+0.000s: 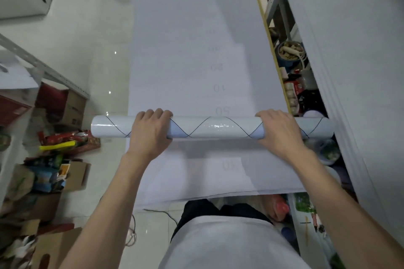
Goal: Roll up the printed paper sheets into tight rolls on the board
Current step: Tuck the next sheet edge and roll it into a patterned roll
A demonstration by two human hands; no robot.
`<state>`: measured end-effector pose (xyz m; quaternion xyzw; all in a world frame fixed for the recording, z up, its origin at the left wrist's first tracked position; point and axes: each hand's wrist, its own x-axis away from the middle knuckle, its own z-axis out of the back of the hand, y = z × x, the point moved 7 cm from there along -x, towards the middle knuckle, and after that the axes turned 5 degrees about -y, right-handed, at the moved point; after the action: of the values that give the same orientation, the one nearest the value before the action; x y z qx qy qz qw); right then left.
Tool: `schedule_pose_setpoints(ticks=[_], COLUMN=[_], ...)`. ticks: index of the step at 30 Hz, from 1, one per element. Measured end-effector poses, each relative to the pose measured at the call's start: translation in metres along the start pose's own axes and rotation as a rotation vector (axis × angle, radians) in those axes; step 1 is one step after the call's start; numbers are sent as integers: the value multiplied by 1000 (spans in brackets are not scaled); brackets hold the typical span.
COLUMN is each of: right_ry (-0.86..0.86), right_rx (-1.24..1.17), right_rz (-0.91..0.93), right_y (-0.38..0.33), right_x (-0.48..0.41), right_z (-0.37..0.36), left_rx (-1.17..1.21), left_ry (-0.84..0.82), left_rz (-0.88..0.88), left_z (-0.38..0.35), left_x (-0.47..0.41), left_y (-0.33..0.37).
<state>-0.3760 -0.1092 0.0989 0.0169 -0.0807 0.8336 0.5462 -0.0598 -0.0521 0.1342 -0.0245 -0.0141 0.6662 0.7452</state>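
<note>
The roll (214, 126) lies crosswise over the near part of the board (270, 35), and its ends stick out past the board's left and right edges. The left hand (150, 131) grips it left of the middle and the right hand (278, 130) right of the middle. On both, the fingers (153, 113) curl over the top and far side of the roll, clasping it. The roll's skin is glossy, with thin dark lines crossing in a diamond pattern. The unrolled sheet (185, 50) runs from under the roll toward the board's far end, and more paper lies flat at the near edge. Faint grey numbers show through it, seemingly reversed: 10, 20 and 50 can be made out, while the farther ones are too blurred to read. Just off the right edge stands a dark blue bowl (282, 62) holding tan lumps and a pale stick. On the floor past the left edge sit cardboard boxes (75, 107) among colourful packets.
</note>
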Motion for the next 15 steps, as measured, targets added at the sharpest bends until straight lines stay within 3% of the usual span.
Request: schedule_pose_setpoints(ticks=[7, 15], right_ry=[130, 192], right_rx=[-22, -21], right_rz=[-229, -507], right_y=[-15, -49], right_x=[106, 240], right_z=[37, 30], left_rx=[42, 91], left_ry=[129, 76], left_rz=[-208, -561], left_z=[54, 57], left_x=[18, 37], left_y=[24, 71])
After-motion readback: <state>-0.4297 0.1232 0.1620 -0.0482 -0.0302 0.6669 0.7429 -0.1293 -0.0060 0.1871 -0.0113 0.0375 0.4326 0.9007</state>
